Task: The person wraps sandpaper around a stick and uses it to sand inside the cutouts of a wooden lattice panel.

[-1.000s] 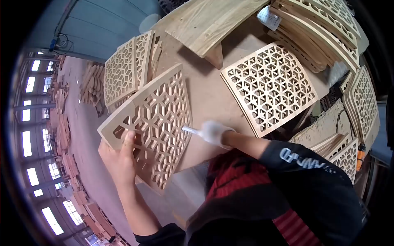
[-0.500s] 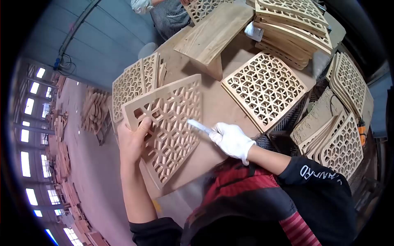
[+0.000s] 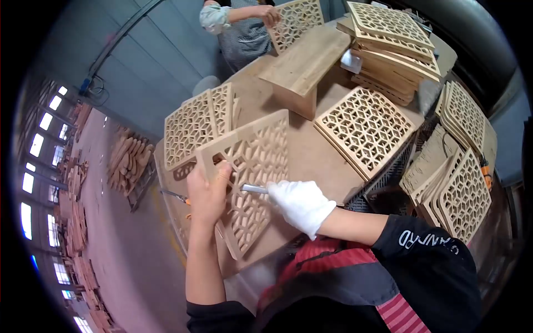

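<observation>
My left hand (image 3: 208, 191), ungloved, grips the upper left corner of a wooden lattice panel (image 3: 258, 150), its thumb on the front face. The panel is tilted up above the table. In a white glove, my right hand (image 3: 302, 206) is closed around a thin pale strip-like tool (image 3: 254, 189), whose end lies at the panel's cut-outs. What the tool is cannot be made out. Right of the held panel, a stack of lattice panels (image 3: 366, 130) lies on the table (image 3: 302, 144).
Another person (image 3: 244, 33) holds a lattice panel across the table. A wooden stand (image 3: 305, 61) is at the middle. More panels stand at the left (image 3: 191, 130), back right (image 3: 391, 44) and right (image 3: 463, 194). An orange-handled tool (image 3: 180, 197) lies at the left edge.
The view has shifted, showing more of the other person. My right hand has brought the tool across the panel toward my left hand. The held panel has tilted further.
</observation>
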Demonstrator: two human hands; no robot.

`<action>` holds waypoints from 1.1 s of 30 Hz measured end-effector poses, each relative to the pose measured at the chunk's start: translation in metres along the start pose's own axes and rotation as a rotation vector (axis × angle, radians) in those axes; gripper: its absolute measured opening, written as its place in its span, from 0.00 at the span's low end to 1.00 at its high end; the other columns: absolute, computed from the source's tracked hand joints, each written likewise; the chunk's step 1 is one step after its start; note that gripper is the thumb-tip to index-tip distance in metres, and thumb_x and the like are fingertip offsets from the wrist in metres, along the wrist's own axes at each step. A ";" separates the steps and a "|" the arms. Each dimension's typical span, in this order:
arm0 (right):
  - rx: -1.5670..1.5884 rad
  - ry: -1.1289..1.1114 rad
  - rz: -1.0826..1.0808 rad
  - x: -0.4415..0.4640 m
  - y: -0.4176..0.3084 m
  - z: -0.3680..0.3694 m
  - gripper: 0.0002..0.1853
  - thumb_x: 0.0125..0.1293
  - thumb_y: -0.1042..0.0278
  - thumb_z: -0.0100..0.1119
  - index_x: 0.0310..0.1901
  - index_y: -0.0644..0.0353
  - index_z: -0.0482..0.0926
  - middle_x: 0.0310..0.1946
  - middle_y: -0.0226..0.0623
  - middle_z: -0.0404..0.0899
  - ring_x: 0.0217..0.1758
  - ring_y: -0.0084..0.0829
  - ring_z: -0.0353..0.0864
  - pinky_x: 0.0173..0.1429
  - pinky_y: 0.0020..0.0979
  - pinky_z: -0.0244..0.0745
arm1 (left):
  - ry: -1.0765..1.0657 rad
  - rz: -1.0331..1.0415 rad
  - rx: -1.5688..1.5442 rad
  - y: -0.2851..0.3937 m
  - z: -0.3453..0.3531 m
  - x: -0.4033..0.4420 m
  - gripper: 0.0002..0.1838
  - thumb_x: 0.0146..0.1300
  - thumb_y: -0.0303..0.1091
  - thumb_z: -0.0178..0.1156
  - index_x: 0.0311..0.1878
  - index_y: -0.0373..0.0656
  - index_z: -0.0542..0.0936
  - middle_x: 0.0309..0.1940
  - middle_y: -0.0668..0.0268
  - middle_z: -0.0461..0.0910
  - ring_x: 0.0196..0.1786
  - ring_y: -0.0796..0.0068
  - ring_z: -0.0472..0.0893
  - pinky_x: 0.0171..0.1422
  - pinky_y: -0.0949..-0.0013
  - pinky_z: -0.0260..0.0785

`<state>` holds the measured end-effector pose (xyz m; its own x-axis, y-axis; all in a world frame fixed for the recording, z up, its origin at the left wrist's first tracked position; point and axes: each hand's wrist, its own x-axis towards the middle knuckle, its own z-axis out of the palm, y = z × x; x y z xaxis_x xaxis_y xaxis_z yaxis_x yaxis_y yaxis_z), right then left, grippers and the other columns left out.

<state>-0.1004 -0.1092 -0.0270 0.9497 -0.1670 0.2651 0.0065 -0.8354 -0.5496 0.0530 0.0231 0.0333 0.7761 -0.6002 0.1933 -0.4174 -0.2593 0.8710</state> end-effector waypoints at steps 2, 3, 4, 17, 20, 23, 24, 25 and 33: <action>-0.001 -0.066 -0.034 0.010 -0.005 -0.002 0.04 0.67 0.71 0.47 0.40 0.59 0.72 0.31 0.44 0.80 0.35 0.47 0.83 0.37 0.44 0.78 | 0.013 -0.003 -0.006 -0.002 -0.005 -0.001 0.12 0.64 0.31 0.62 0.45 0.31 0.79 0.34 0.64 0.82 0.37 0.77 0.78 0.44 0.70 0.72; 0.020 -0.197 0.020 0.018 -0.010 -0.009 0.06 0.68 0.69 0.47 0.41 0.59 0.72 0.33 0.46 0.81 0.38 0.48 0.84 0.40 0.46 0.78 | 0.054 -0.030 0.024 0.000 -0.007 -0.002 0.11 0.64 0.30 0.62 0.45 0.31 0.79 0.34 0.63 0.83 0.37 0.77 0.78 0.45 0.70 0.72; 0.030 -0.256 0.042 0.024 -0.015 -0.018 0.06 0.68 0.69 0.47 0.41 0.59 0.72 0.33 0.47 0.82 0.39 0.49 0.84 0.41 0.46 0.78 | 0.080 -0.049 0.046 -0.001 -0.012 -0.002 0.11 0.64 0.30 0.61 0.45 0.31 0.79 0.35 0.63 0.83 0.37 0.77 0.78 0.45 0.69 0.71; 0.092 -0.556 0.029 0.080 0.002 -0.057 0.11 0.67 0.64 0.52 0.39 0.60 0.80 0.32 0.51 0.83 0.37 0.51 0.84 0.43 0.48 0.78 | 0.269 -0.218 -0.241 -0.004 -0.010 0.022 0.14 0.65 0.26 0.61 0.52 0.34 0.78 0.43 0.65 0.81 0.43 0.78 0.78 0.50 0.72 0.71; 0.082 -0.560 0.012 0.087 0.012 -0.056 0.10 0.66 0.63 0.52 0.38 0.60 0.80 0.31 0.50 0.83 0.37 0.51 0.84 0.43 0.48 0.78 | 0.221 -0.240 -0.379 -0.003 -0.004 0.023 0.16 0.65 0.25 0.61 0.56 0.34 0.76 0.46 0.65 0.81 0.45 0.79 0.77 0.53 0.73 0.70; 0.077 -0.523 -0.075 0.087 0.016 -0.052 0.10 0.66 0.63 0.52 0.39 0.59 0.79 0.32 0.49 0.83 0.37 0.50 0.84 0.43 0.47 0.78 | 0.200 -0.263 -0.500 -0.004 0.003 0.022 0.18 0.66 0.25 0.60 0.58 0.35 0.74 0.48 0.65 0.80 0.47 0.79 0.77 0.55 0.73 0.70; 0.080 -0.500 -0.115 0.085 0.016 -0.050 0.10 0.66 0.63 0.52 0.39 0.59 0.79 0.32 0.49 0.84 0.36 0.50 0.84 0.43 0.47 0.78 | 0.200 -0.267 -0.539 -0.004 0.006 0.020 0.18 0.66 0.25 0.59 0.59 0.36 0.73 0.49 0.65 0.80 0.47 0.79 0.77 0.55 0.73 0.70; 0.038 -0.541 -0.158 0.086 0.013 -0.050 0.10 0.66 0.64 0.52 0.40 0.61 0.78 0.33 0.48 0.84 0.37 0.49 0.85 0.42 0.46 0.79 | 0.209 -0.261 -0.516 -0.002 0.011 0.019 0.18 0.66 0.25 0.59 0.59 0.36 0.73 0.49 0.65 0.80 0.48 0.78 0.77 0.56 0.73 0.70; -0.036 -0.602 -0.106 0.093 0.009 -0.052 0.09 0.61 0.66 0.58 0.39 0.63 0.78 0.34 0.52 0.84 0.38 0.49 0.86 0.42 0.44 0.81 | 0.322 -0.232 -0.388 -0.002 0.034 0.017 0.16 0.68 0.26 0.58 0.57 0.35 0.74 0.48 0.65 0.80 0.47 0.77 0.77 0.56 0.71 0.69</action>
<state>-0.0278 -0.1595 0.0335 0.9547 0.2343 -0.1833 0.1097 -0.8501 -0.5150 0.0511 -0.0122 0.0191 0.9577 -0.2831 0.0524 -0.0613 -0.0228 0.9979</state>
